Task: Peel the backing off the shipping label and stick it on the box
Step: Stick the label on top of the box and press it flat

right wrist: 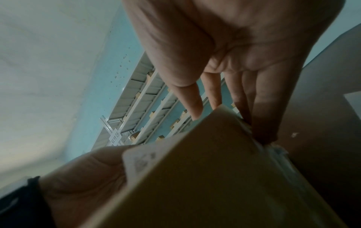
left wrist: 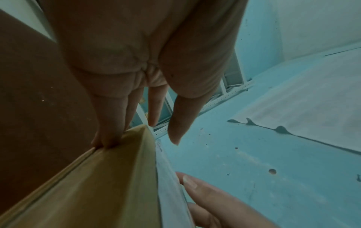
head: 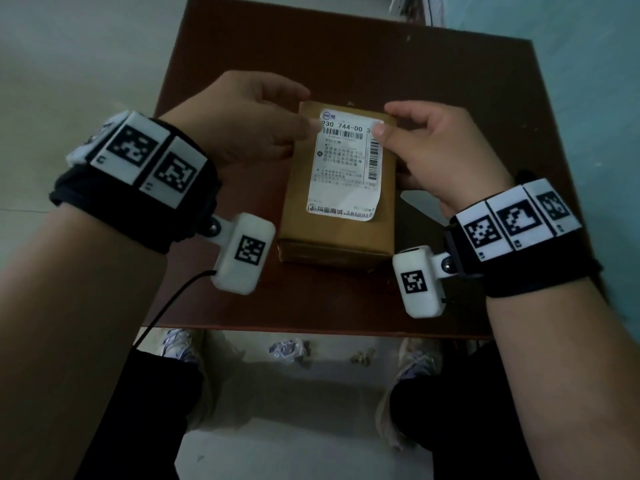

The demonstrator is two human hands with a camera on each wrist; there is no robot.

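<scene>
A brown cardboard box (head: 300,216) stands on the dark brown table (head: 450,81). The white printed shipping label (head: 346,168) lies flat along its top. My left hand (head: 308,109) is at the box's far left corner, thumb on the label's top left edge. In the left wrist view its fingers (left wrist: 109,131) run straight down the box (left wrist: 97,185) side, beside the label (left wrist: 170,192). My right hand (head: 386,119) is at the far right corner, thumb pressing the label's top right corner. Its fingers (right wrist: 263,123) lie straight against the box (right wrist: 195,185).
A pale sheet (head: 420,202) lies on the table just right of the box, partly under my right hand. Papers (head: 412,8) sit beyond the table's far right corner. Below the near table edge are my legs and shoes (head: 180,344) on a light floor.
</scene>
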